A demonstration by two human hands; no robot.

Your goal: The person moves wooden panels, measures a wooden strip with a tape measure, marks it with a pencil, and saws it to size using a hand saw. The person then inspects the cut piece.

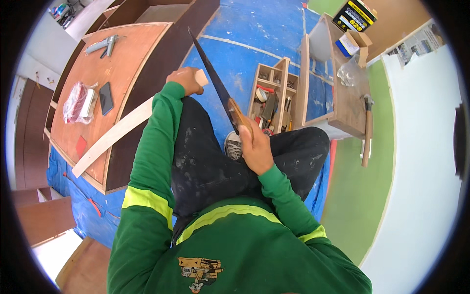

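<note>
My left hand point(184, 81) is closed round a long pale wooden strip point(117, 133) near its far end. The strip runs back under my left forearm and across the corner of a brown wooden cabinet point(128, 63). In my right hand point(256, 150) is the wooden handle of a handsaw point(211, 70). Its dark blade points up and away to the left, its tip beyond my left hand. The blade passes just right of the strip's end; whether they touch I cannot tell.
On the cabinet lie a caulking gun point(104, 46), a phone point(106, 98) and a plastic-wrapped packet point(80, 103). A wooden toolbox point(283, 93) stands on the blue floor sheet point(245, 34). At right, a wooden unit point(350, 98) bears a hammer point(367, 130) and an open carton point(361, 41).
</note>
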